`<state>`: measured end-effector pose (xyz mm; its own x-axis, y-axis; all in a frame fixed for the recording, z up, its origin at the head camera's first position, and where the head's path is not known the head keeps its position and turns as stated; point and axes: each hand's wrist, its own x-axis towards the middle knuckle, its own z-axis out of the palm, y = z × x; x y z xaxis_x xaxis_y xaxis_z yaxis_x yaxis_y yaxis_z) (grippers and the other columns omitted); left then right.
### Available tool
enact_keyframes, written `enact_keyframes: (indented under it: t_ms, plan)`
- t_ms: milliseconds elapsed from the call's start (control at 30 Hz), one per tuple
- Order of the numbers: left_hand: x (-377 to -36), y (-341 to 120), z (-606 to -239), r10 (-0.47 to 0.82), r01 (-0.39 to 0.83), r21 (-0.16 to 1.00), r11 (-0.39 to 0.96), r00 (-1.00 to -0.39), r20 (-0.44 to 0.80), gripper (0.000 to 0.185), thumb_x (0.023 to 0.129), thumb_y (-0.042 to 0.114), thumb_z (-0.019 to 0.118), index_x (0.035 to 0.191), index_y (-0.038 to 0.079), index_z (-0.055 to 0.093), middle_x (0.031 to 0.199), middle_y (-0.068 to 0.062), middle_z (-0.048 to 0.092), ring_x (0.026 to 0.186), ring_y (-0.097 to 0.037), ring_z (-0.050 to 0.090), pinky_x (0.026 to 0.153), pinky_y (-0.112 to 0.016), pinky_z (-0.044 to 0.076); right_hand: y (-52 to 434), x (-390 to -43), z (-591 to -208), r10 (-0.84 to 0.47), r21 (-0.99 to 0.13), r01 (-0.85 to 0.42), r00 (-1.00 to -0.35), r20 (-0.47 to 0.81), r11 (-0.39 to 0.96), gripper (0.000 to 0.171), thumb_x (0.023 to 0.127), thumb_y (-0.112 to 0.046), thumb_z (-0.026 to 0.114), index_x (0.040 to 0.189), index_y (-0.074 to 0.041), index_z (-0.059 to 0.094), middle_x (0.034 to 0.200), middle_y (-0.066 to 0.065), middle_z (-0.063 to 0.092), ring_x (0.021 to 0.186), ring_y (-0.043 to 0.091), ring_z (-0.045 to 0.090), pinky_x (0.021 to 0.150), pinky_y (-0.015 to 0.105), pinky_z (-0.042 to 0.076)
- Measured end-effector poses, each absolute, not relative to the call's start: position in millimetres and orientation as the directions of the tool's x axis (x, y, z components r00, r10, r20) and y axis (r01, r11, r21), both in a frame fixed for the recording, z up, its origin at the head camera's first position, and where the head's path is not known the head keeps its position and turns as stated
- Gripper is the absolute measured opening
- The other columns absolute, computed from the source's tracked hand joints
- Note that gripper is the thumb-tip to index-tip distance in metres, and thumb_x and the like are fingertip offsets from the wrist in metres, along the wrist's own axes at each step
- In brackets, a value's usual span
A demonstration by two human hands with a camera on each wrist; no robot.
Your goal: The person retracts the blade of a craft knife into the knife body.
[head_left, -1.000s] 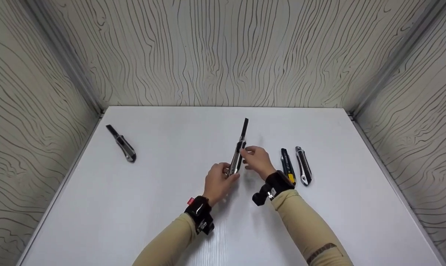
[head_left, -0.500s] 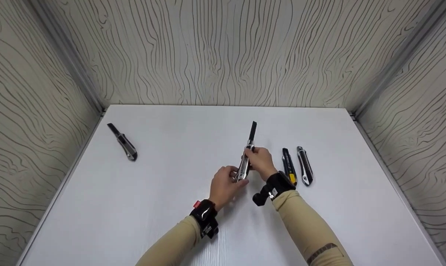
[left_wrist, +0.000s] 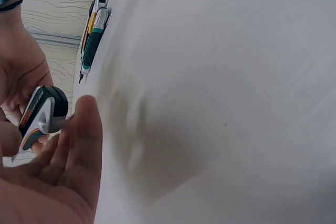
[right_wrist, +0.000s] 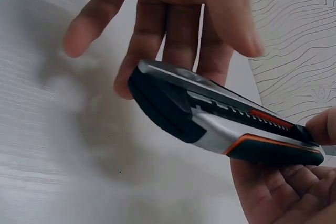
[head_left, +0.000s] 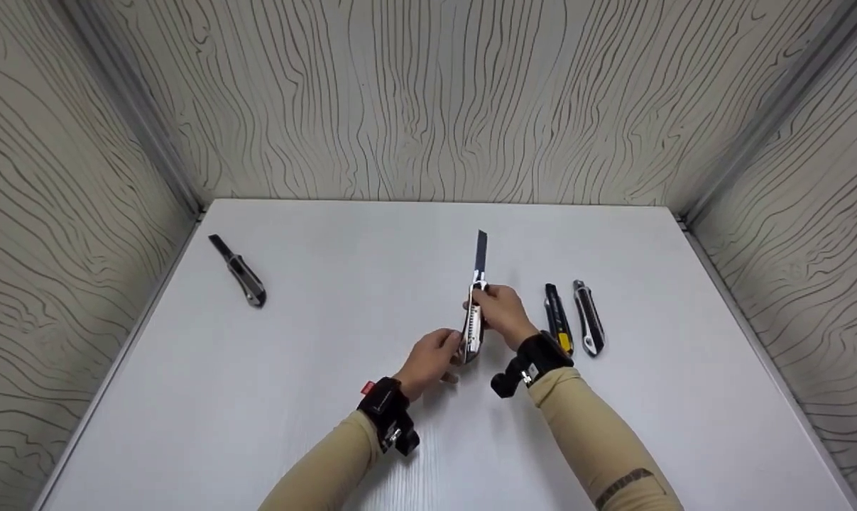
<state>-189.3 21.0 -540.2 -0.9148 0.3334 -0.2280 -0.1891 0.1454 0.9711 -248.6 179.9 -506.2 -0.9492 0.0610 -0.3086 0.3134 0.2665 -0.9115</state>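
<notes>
So I'm looking down at the white table [head_left: 258, 426], boxed in by wood-grain walls [head_left: 428, 99] on 3 sides. I'll use the table's middle as my reference.

Just past that middle, both hands are on 1 utility knife [head_left: 473, 330], lifted off the surface with its dark blade [head_left: 481, 250] slid out and pointing toward the far wall. My right hand [head_left: 500, 314] grips the front of the handle, with the fingers curled around it. My left hand [head_left: 434, 360] is at the butt end: in the right wrist view its fingers are spread loosely behind the handle, and I honestly can't tell whether they clamp it or just touch it. From there the body [right_wrist: 220, 121] looks black and silver with an orange stripe.

Just right of the middle, beside my right wrist, 2 more knives lie side by side: a black and yellow one [head_left: 558, 318] and a black and silver one [head_left: 588, 316], nearly parallel, close but not touching.

Way off toward the far-left corner sits a 4th knife [head_left: 242, 274], well apart from everything, its blade out.
</notes>
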Motion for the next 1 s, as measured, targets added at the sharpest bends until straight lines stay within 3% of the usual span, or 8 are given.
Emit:
enact_keyframes:
  t_ms: [333,800,1000]
  plan:
    - [-186.9,21.5,-544.0,0.428,-0.223,0.970,0.096,-0.871,-0.242,0.032,0.104,0.018,0.044,0.124,-0.002,0.058,0.103,-0.027,0.066,0.084,-0.030,0.069,0.064,-0.033,0.060,183.5,-247.4,-506.4,-0.014,-0.918,0.320,-0.943,-0.333,0.235,0.039,0.101,-0.026,0.045,0.121,0.004,0.058,0.107,0.011,0.069,0.082,0.014,0.063,0.073,0.027,0.055]
    - [-181.2,26.9,-550.0,0.389,-0.183,0.974,0.131,-0.895,-0.221,0.028,0.098,0.011,0.050,0.120,-0.005,0.058,0.095,-0.021,0.070,0.070,-0.016,0.064,0.060,-0.028,0.059,174.9,-243.6,-514.1,-0.024,-0.930,0.357,-0.932,-0.361,0.091,0.045,0.104,-0.035,0.045,0.121,0.004,0.057,0.094,0.008,0.069,0.078,0.013,0.068,0.071,0.028,0.057]
    - [-182.2,24.4,-547.2,0.387,-0.176,0.977,0.118,-0.898,-0.208,0.027,0.099,0.011,0.051,0.119,-0.005,0.060,0.092,-0.020,0.069,0.070,-0.017,0.064,0.061,-0.030,0.059,173.2,-246.3,-512.9,-0.027,-0.930,0.359,-0.932,-0.362,0.076,0.047,0.103,-0.037,0.046,0.125,0.004,0.058,0.099,0.008,0.071,0.081,0.013,0.070,0.074,0.028,0.059]
